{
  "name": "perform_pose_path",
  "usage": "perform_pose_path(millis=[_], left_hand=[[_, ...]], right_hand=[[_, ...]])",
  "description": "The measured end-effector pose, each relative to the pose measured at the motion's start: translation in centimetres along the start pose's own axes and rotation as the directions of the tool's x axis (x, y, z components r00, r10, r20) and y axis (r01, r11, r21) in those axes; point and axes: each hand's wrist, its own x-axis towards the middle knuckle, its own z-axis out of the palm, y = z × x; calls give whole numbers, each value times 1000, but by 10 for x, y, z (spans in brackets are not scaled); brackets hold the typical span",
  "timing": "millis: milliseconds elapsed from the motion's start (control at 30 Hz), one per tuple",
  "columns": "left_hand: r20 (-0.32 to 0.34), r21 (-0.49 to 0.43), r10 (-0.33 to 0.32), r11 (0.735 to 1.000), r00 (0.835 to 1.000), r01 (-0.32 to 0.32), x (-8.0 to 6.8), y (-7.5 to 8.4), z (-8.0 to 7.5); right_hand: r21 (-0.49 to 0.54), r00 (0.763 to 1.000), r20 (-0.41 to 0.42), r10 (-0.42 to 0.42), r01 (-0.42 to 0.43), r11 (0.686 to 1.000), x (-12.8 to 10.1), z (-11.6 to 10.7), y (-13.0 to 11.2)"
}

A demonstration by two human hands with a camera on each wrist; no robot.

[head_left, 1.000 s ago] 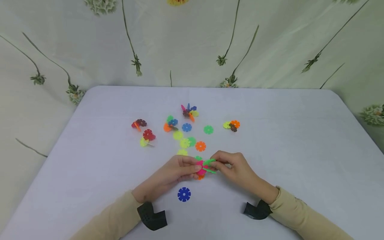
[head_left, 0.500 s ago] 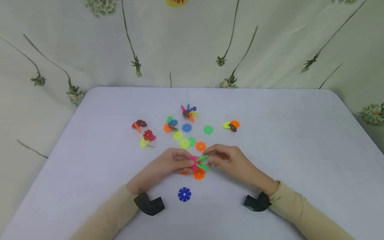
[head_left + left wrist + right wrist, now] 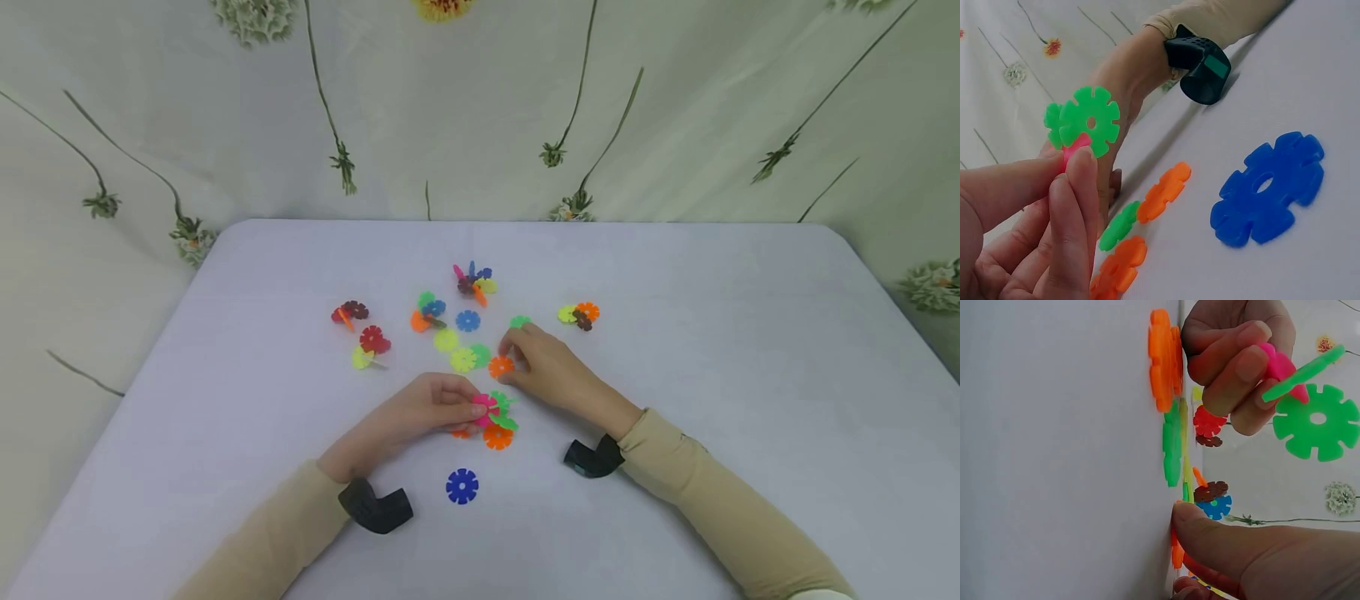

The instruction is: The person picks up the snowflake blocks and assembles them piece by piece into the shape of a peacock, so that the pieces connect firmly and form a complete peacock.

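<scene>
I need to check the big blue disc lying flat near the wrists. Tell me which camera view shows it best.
The left wrist view shows the blue disc best: large, sharp, with every notch and its centre hole clear on the table. The head view shows it whole but small, lying apart from both hands. The right wrist view does not show it.

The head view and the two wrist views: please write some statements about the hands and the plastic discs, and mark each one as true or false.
1. The left hand pinches the pink and green cluster. True.
2. The right hand helps hold that cluster. False: its fingertips are at the loose orange disc on the table.
3. The dark blue disc lies flat, untouched. True.
4. The dark blue disc is slotted into the cluster. False: it lies apart.
</scene>
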Motion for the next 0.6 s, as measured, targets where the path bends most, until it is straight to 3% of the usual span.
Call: perform_pose_path(millis=[200,300,367,467,533,600], left_hand=[[-17,44,-29,999,999,30,-2,1,1],[-32,55,-44,997,999,46,-2,0,2],[-38,56,-42,997,998,44,-2,1,2],[-46,54,-37,998,998,39,-1,1,2],[-54,49,-34,998,998,36,-1,1,2],[-60,34,-39,999,997,41,-1,1,2]], right_hand=[[79,1000,-16,-5,6,997,0,0,5],[212,998,-50,-32,42,976,-6,-4,9],[360,996,-66,-59,79,930,-12,-7,11],[584,993,-44,-109,114,804,-23,-11,12],[673,988,-24,-155,131,728,-30,-10,12],[701,981,-19,-195,153,697,-34,-9,11]])
